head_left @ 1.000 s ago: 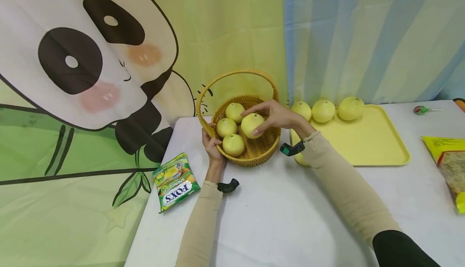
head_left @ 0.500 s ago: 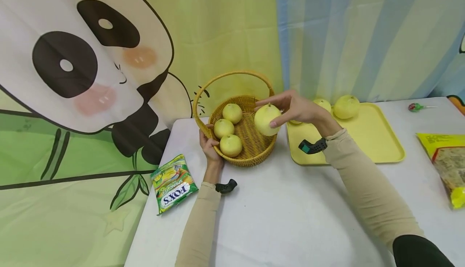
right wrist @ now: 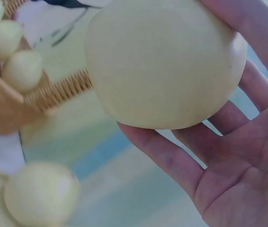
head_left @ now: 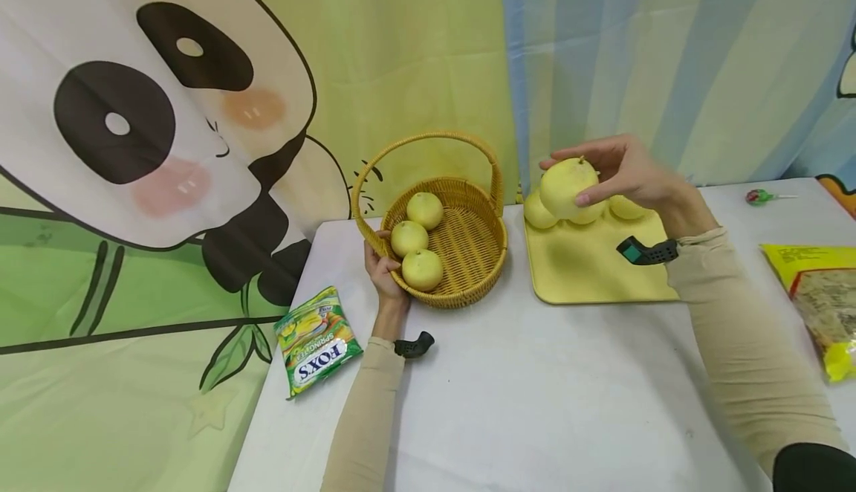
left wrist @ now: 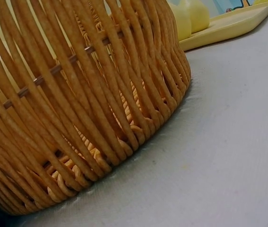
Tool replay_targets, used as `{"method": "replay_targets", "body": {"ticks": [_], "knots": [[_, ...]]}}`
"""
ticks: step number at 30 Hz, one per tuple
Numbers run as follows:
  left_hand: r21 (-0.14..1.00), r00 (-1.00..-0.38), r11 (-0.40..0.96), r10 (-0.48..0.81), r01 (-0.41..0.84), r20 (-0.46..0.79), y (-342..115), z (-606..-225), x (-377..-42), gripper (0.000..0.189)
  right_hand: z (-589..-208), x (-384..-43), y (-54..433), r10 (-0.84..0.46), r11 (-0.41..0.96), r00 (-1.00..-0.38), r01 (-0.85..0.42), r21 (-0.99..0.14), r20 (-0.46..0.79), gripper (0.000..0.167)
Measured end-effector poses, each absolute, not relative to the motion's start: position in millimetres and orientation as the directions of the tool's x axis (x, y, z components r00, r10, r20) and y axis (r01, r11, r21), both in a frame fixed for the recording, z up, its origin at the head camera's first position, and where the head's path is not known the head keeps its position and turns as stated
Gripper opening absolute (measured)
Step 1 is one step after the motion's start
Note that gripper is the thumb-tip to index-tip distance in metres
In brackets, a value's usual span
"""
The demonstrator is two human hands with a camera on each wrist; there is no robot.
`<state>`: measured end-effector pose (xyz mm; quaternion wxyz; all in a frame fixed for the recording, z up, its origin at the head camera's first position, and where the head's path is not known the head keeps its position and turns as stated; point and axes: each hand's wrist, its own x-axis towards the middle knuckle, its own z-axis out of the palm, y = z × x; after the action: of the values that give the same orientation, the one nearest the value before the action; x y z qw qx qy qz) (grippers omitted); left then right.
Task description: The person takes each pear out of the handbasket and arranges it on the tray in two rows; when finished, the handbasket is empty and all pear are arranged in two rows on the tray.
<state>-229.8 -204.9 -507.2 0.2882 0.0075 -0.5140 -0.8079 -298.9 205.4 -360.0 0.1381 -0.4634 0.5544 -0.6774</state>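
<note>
A round yellow pear (head_left: 568, 189) with a short stem is held in my right hand (head_left: 631, 172), above the left part of the yellow tray (head_left: 588, 276). In the right wrist view the fingers and thumb curl round the pear (right wrist: 164, 66). Several other pears lie along the tray's back edge, one of them a pear (head_left: 539, 211) partly behind the held one. My left hand (head_left: 384, 273) grips the left rim of the wicker basket (head_left: 468, 254), where three pears (head_left: 423, 270) sit on the left side. The left wrist view shows the basket's woven wall (left wrist: 91, 94), with the hand almost out of sight.
A green bag of Fox's candy (head_left: 317, 343) lies left of the basket on the white tablecloth (head_left: 535, 388). Right of the tray are a lollipop (head_left: 762, 196) and a yellow food packet (head_left: 819, 302). A printed panda curtain (head_left: 414, 46) hangs behind the table.
My right hand has carried the pear out of the basket and rightward, over the tray. The left hand has stayed on the basket's rim, and the view has shifted slightly.
</note>
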Motion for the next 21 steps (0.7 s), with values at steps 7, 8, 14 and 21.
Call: {"method": "replay_targets", "body": {"ticks": [7, 8, 14, 21], "knots": [[0.829, -0.833, -0.315, -0.474, 0.463, 0.286, -205, -508, -231, 0.059, -353, -298, 252, -0.616, -0.172, -0.697, -0.337, -0.926, 0.368, 0.065], [0.828, -0.832, -0.315, -0.475, 0.464, 0.286, -205, -508, -231, 0.059, -353, -299, 260, -0.608, -0.167, -0.707, -0.332, -0.928, 0.362, 0.065], [0.826, -0.831, -0.314, -0.474, 0.467, 0.290, -205, -508, -232, 0.060, -361, -307, 309, -0.491, -0.122, -0.822, -0.261, -0.958, 0.287, 0.062], [0.829, -0.832, -0.309, -0.471, 0.466, 0.292, -206, -509, -231, 0.061, -391, -314, 362, -0.337, 0.257, -0.940, -0.137, -0.957, 0.044, 0.063]]}}
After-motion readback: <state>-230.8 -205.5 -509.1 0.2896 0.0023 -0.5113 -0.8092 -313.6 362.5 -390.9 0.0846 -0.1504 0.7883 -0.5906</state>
